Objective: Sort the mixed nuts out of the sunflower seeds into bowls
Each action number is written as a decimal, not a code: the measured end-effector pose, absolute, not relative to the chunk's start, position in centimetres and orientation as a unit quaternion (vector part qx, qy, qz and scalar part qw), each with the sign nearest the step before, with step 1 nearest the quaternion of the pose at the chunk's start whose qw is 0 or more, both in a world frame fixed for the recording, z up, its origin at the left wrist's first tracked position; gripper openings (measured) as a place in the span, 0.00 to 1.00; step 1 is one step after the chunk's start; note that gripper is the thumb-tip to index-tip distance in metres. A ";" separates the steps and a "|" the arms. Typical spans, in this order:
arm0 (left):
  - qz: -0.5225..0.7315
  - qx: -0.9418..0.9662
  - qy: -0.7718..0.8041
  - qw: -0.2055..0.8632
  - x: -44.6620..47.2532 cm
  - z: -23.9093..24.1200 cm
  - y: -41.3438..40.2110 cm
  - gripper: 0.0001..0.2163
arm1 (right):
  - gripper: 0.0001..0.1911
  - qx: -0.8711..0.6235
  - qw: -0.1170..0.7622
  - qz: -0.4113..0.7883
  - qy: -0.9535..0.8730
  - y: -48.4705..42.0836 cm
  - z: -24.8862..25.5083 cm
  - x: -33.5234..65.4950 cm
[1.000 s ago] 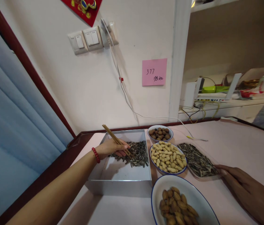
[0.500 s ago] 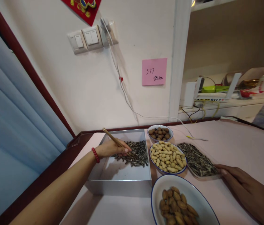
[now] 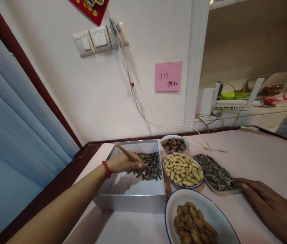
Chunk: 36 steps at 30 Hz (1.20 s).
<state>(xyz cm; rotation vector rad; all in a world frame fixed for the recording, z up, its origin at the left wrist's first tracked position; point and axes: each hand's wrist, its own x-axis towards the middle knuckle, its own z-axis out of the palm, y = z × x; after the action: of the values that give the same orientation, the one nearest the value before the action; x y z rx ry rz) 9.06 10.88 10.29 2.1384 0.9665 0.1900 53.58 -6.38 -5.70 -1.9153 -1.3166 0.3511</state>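
Note:
My left hand [image 3: 123, 162], a red bead bracelet on its wrist, is closed round a pair of wooden chopsticks [image 3: 127, 153] inside a white square box [image 3: 133, 198]. The chopstick tips are down in the pile of striped sunflower seeds [image 3: 147, 166] at the box's far right. My right hand [image 3: 268, 206] lies flat on the table, fingers stretched out, its fingertips touching the near edge of a flat tray of sunflower seeds [image 3: 216, 174]. It holds nothing.
Three blue-rimmed dishes stand between the box and the tray: small round nuts [image 3: 174, 144] at the back, peanuts in shells [image 3: 183, 167] in the middle, almonds [image 3: 196, 222] nearest. A white cable [image 3: 212, 149] crosses the pink table behind them. Wall and shelf clutter lie beyond.
The chopsticks have tilted lower and my left hand has shifted slightly right into the seeds. My right hand has stayed put.

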 end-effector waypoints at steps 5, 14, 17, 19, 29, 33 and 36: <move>0.127 0.776 0.446 0.429 9.7 9.7 10.6 0.14 | 0.30 -0.751 0.390 0.128 -0.516 -6.3 -5.5 53.4; 0.176 0.682 0.495 0.509 10.3 9.2 10.9 0.12 | 0.29 -0.744 0.396 0.124 -0.524 -6.3 -5.6 53.4; 0.183 0.662 0.507 0.520 10.3 9.2 11.0 0.10 | 0.29 -0.745 0.395 0.129 -0.522 -6.3 -5.7 53.5; 0.186 0.649 0.516 0.527 10.3 9.1 11.0 0.10 | 0.29 -0.742 0.398 0.133 -0.523 -6.3 -5.8 53.5; 0.242 0.583 0.531 0.565 9.4 10.3 10.8 0.11 | 0.28 -0.747 0.384 0.138 -0.525 -6.4 -6.4 53.9; 0.284 0.557 0.528 0.574 9.0 10.9 10.9 0.07 | 0.26 -0.742 0.384 0.137 -0.532 -6.2 -6.4 53.8; 0.312 0.543 0.521 0.580 8.9 12.0 10.8 0.06 | 0.26 -0.731 0.394 0.132 -0.542 -6.1 -5.9 53.3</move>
<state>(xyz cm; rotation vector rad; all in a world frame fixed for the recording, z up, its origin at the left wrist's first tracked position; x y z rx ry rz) 8.87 10.78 11.99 1.2695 1.2183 0.7284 53.33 -6.06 -5.94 -1.8545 -1.3743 0.3345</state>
